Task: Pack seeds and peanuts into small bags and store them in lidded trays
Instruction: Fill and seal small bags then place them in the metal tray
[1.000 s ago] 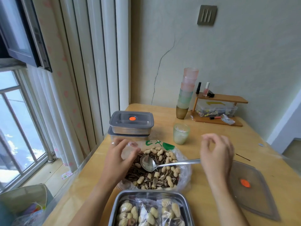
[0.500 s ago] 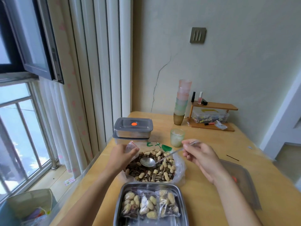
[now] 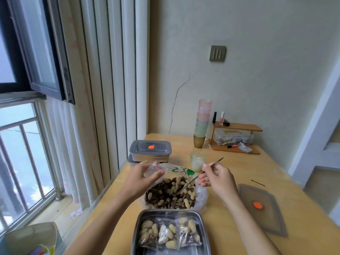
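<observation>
A clear plastic bag [image 3: 200, 197] of peanuts and striped sunflower seeds [image 3: 165, 196] lies open on the wooden table [image 3: 230, 208]. My left hand [image 3: 141, 179] holds a small empty zip bag [image 3: 153, 167] just above its far left edge. My right hand [image 3: 219, 178] grips the handle of a metal spoon [image 3: 191, 181], whose bowl is dug into the nuts. In front of the bag stands an open steel tray [image 3: 136, 236] holding three filled small bags [image 3: 167, 234]. Its grey lid [image 3: 261, 208] with an orange dot lies to the right.
Two lidded steel trays [image 3: 150, 150] are stacked at the back left. A frosted glass [image 3: 197, 161], a stack of coloured cups [image 3: 202, 122] and a small wooden shelf [image 3: 237, 138] stand further back. The table's left edge borders curtains and a window.
My right hand has taken hold of the spoon handle and tilted it up, pushing the bowl down into the nuts. My left hand has lifted the small bag slightly. The camera view has risen.
</observation>
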